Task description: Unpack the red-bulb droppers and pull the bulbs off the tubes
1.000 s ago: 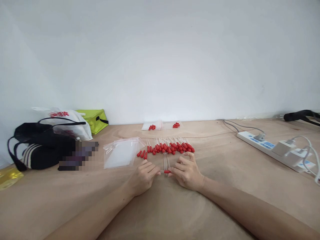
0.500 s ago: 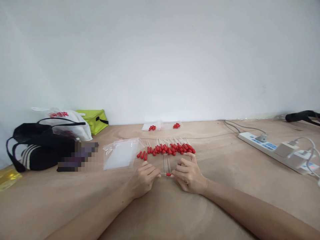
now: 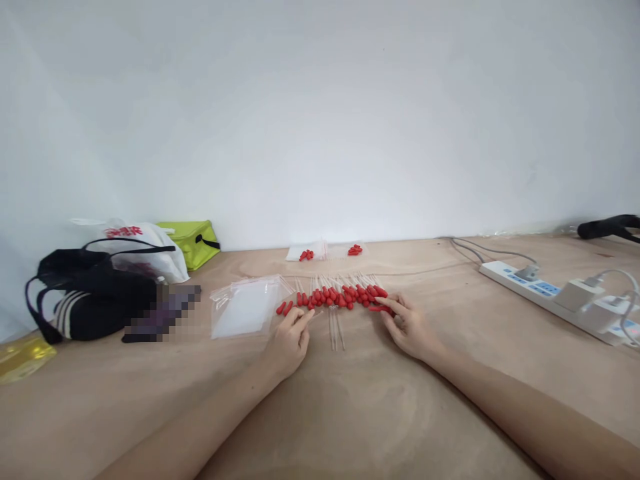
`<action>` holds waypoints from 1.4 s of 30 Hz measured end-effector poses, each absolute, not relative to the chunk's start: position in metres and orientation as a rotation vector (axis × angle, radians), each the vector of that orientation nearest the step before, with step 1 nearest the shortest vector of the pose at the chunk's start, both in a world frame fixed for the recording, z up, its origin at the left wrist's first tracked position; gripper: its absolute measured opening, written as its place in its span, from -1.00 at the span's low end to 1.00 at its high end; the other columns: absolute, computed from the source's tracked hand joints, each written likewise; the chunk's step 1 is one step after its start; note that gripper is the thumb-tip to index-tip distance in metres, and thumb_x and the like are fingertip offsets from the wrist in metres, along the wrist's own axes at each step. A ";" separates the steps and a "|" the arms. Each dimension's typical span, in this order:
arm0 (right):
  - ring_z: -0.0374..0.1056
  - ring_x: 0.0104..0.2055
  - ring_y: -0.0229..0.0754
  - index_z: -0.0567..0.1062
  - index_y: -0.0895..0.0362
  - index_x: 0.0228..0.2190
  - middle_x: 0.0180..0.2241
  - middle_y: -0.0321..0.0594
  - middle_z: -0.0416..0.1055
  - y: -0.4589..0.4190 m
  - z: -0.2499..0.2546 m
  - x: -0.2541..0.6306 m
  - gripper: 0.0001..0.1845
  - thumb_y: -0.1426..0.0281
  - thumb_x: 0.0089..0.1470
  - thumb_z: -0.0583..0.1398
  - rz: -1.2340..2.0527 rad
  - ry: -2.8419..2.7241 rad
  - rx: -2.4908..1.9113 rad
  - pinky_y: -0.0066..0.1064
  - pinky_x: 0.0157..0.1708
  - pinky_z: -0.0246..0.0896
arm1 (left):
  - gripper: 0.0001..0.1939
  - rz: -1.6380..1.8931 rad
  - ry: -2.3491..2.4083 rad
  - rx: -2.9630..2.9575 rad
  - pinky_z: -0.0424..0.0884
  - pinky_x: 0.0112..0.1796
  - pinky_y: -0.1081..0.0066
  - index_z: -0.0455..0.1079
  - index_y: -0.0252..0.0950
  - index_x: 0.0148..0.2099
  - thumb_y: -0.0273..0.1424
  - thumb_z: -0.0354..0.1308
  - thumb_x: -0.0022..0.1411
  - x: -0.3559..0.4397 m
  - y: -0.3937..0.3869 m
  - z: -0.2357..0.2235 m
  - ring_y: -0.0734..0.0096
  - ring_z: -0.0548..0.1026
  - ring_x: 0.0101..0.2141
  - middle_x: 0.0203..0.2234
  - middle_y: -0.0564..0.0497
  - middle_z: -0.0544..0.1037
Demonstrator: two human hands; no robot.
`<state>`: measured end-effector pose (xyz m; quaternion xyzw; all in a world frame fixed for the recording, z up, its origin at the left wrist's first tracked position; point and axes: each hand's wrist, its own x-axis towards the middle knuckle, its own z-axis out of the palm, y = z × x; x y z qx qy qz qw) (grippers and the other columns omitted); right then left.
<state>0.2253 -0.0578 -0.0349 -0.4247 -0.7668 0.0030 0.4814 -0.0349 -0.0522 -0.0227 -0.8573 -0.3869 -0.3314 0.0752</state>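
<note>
My left hand is closed in a pinch near the left of the pile, with a faint thin line at its fingertips that I cannot make out. At the right end, my right hand has thumb and fingers around a dropper with a red rubber bulb. Between the hands lies a row of droppers, red bulbs toward me and thin clear tubes pointing away. Several bare thin tubes lie just in front of it. Loose red bulbs rest beside my left hand.
Clear zip bags lie left of the row. Two bags with red bulbs sit against the wall. A black bag, a white plastic bag and a green bag stand left; a power strip with chargers lies right.
My hands were together in front, joining a red bulb and a tube. They have parted: the right moved to the row's right end with the dropper, the left up toward the loose bulbs.
</note>
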 end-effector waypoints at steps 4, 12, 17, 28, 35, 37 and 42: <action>0.25 -0.48 -0.30 0.33 0.14 -0.39 -0.45 -0.24 0.33 -0.058 -0.035 0.230 -0.90 0.40 -0.01 0.05 0.062 -1.853 -1.183 -0.46 -0.50 0.16 | -0.75 -1.030 -1.194 -2.575 0.38 -0.38 0.45 0.32 -0.38 -0.19 -0.58 -0.13 0.12 -0.030 -0.047 -0.023 0.47 0.38 -0.44 -0.42 -0.03 0.35; 0.31 -0.39 -0.21 0.33 0.09 -0.50 -0.45 -0.30 0.42 -0.054 -0.034 0.233 -0.86 0.29 -0.03 0.09 -0.050 -1.934 -1.359 -0.33 -0.31 0.03 | -0.77 -1.029 -1.173 -2.822 0.37 -0.46 0.49 0.35 -0.39 -0.22 -0.34 0.01 0.14 -0.016 -0.055 -0.020 0.55 0.35 -0.53 -0.40 -0.04 0.39; 0.30 -0.39 -0.19 0.34 0.08 -0.53 -0.47 -0.31 0.42 -0.051 -0.034 0.232 -0.79 0.21 -0.06 0.12 -0.057 -1.935 -1.421 -0.33 -0.33 -0.02 | -0.76 -1.073 -1.178 -2.912 0.38 -0.33 0.45 0.34 -0.37 -0.17 -0.39 -0.09 0.21 -0.016 -0.058 -0.011 0.47 0.42 -0.36 -0.33 -0.06 0.44; 0.25 -0.34 -0.21 0.40 0.10 -0.51 -0.46 -0.27 0.41 -0.045 -0.025 0.226 -0.80 0.27 0.02 0.07 -0.206 -1.879 -1.356 -0.35 -0.31 -0.12 | -0.62 -1.209 -1.318 -3.230 0.44 -0.22 0.35 0.29 -0.34 -0.12 -0.61 -0.03 -0.05 -0.030 -0.049 -0.017 0.42 0.45 -0.26 -0.25 -0.07 0.42; 0.19 -0.25 -0.14 0.50 0.05 -0.47 -0.37 -0.18 0.38 -0.013 -0.006 0.194 -0.77 0.23 0.01 0.09 -0.369 -1.948 -1.528 -0.26 -0.29 -0.17 | -0.52 -0.902 -1.296 -3.200 0.33 -0.10 0.21 0.12 -0.26 0.07 -0.49 0.04 0.06 -0.033 -0.056 -0.006 0.31 0.35 -0.09 -0.07 -0.11 0.36; 0.18 -0.24 -0.10 0.51 0.06 -0.50 -0.37 -0.15 0.38 -0.005 -0.003 0.184 -0.72 0.20 0.00 0.08 -0.363 -1.948 -1.598 -0.24 -0.30 -0.17 | -0.51 -0.826 -1.253 -3.170 0.28 -0.06 0.18 0.07 -0.25 0.11 -0.47 0.02 0.11 -0.031 -0.057 -0.006 0.30 0.32 -0.05 -0.06 -0.11 0.36; 0.17 -0.26 -0.07 0.51 0.09 -0.60 -0.42 -0.11 0.39 0.007 -0.005 0.169 -0.69 0.21 -0.02 0.09 -0.314 -1.949 -1.664 -0.22 -0.31 -0.17 | -0.55 -0.751 -1.224 -3.128 0.24 -0.03 0.19 0.06 -0.27 0.11 -0.43 -0.02 0.15 -0.030 -0.059 -0.009 0.31 0.28 -0.02 -0.02 -0.12 0.32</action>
